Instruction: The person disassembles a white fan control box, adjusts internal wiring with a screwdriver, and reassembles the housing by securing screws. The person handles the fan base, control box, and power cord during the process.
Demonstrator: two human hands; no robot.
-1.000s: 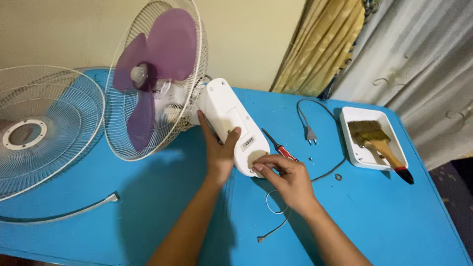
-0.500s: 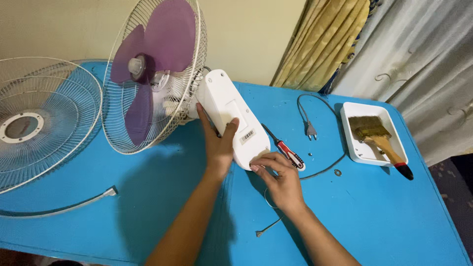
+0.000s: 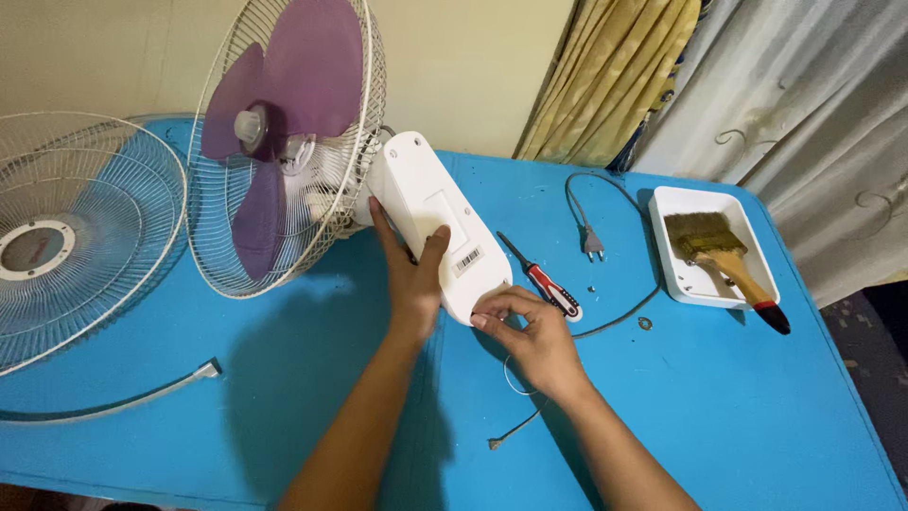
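from the head view, a white fan base (image 3: 437, 227) lies on its side on a blue table (image 3: 719, 407), its upper end joined to the fan's rear wire guard (image 3: 284, 142), which stands upright with purple blades (image 3: 284, 104) inside it. the left hand (image 3: 411, 274) grips the base from the near side, thumb on top and fingers spread along its left edge. the right hand (image 3: 530, 331) touches the lower rounded end of the base, fingers curled narrow against it; whether it pinches anything small cannot be told. a small white rectangular label (image 3: 468, 260) with dark bars sits on the base's flat face, just beside the left thumb. a red-handled screwdriver (image 3: 541, 276) lies just right of the base. a grey power cord with plug (image 3: 591, 241) loops across the table near a white tray (image 3: 683, 274) holding a wooden-handled brush (image 3: 724, 255). the detached front guard (image 3: 76, 237) lies flat at far left, with a round pale badge at its centre
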